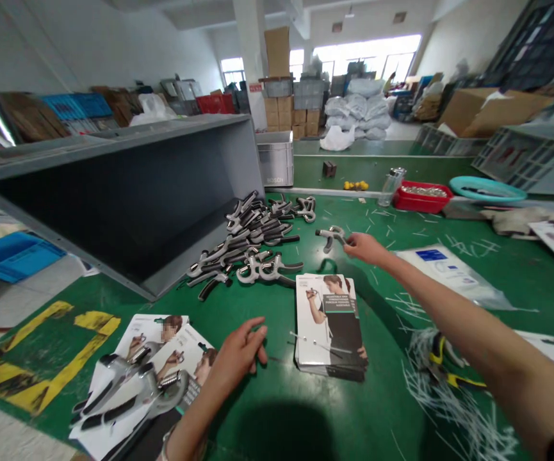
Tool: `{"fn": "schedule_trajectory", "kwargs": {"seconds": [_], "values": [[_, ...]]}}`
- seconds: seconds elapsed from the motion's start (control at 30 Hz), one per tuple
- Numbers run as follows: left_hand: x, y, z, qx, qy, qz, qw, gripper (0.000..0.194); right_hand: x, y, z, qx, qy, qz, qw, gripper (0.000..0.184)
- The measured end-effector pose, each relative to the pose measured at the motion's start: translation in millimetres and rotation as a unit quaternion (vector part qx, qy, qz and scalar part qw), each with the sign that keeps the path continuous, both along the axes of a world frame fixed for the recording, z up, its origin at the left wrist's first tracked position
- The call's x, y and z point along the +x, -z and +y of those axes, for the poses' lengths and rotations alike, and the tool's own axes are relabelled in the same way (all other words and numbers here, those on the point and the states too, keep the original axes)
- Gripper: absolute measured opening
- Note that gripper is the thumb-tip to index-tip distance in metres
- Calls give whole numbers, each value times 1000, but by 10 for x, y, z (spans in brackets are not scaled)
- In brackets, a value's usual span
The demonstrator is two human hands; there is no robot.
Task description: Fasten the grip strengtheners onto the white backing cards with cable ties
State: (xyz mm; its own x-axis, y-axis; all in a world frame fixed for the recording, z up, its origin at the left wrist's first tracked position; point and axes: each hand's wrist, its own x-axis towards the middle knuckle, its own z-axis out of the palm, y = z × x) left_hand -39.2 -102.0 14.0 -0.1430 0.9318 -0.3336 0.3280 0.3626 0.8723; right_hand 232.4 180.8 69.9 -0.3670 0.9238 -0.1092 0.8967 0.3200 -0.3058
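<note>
My right hand (366, 248) reaches across the green work table (286, 422), its fingertips pinching the end of a grey hand grip exerciser (330, 235). My left hand (238, 352) hangs open and empty just left of a stack of printed product cards (329, 326), almost touching it. Beside that hand, a grip exerciser (127, 384) lies across loose cards (180, 349). A heap of several more exercisers (248, 237) fills the table's far middle.
A grey metal bin (113, 205) stands at the left. Yellow-handled pliers (442, 365) lie among white ties (454, 403) at the right. A red tray (421, 197), a teal dish (488, 189) and a metal case (274, 160) stand along the back.
</note>
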Motion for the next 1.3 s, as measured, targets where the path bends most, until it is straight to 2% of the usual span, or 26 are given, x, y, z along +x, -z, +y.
{"fn": "schedule_trajectory", "kwargs": {"seconds": [0.07, 0.13, 0.2, 0.27, 0.37, 0.43, 0.5, 0.57, 0.67, 0.77, 0.93, 1.03, 1.1, 1.2, 1.27, 1.3], "values": [[10, -73, 166, 62, -11, -27, 998, 59, 197, -83, -330, 5, -11, 32, 999, 28], [125, -126, 391, 159, -4, -60, 985, 59, 253, -74, -755, -3, -67, 109, 992, 30], [276, -130, 602, 247, 22, -72, 966, 63, 208, 15, -1182, -8, -111, 134, 985, 30], [394, -75, 726, 295, 46, -49, 953, 50, 130, 140, -1528, 0, -109, 129, 986, 29], [447, 76, 703, 310, 64, 8, 948, 25, 76, 290, -1852, -10, -85, 85, 993, 26], [425, 165, 612, 310, 78, 33, 947, 22, 106, 330, -1981, -20, -82, 41, 996, 29], [399, 206, 547, 302, 105, 50, 946, 22, 170, 325, -2077, -11, -66, -5, 998, 34], [395, 192, 558, 295, 130, 65, 944, 22, 233, 300, -2147, 28, -49, -21, 998, 38], [452, 114, 713, 301, 114, 77, 944, 23, 278, 287, -2178, 90, -61, 24, 994, 40], [579, 45, 891, 275, 78, 74, 955, 23, 258, 336, -2115, 68, -71, 86, 991, 40], [765, 26, 921, 233, 114, 70, 963, 21, 218, 395, -2033, 12, -62, 164, 984, 37], [798, 34, 916, 235, 107, 69, 964, 22, 206, 349, -2124, 13, -54, 144, 988, 40], [813, 30, 971, 242, 102, 84, 961, 25, 184, 315, -2206, 47, -45, 115, 991, 40], [848, 4, 1089, 259, 130, 92, 953, 22, 129, 327, -2262, 96, -65, 119, 986, 25], [878, -12, 1127, 263, 158, 79, 948, 13, 88, 394, -2233, 95, -71, 152, 981, 10], [891, -15, 1125, 265, 164, 72, 947, 10, 69, 439, -2200, 91, -65, 173, 978, 10]]}}
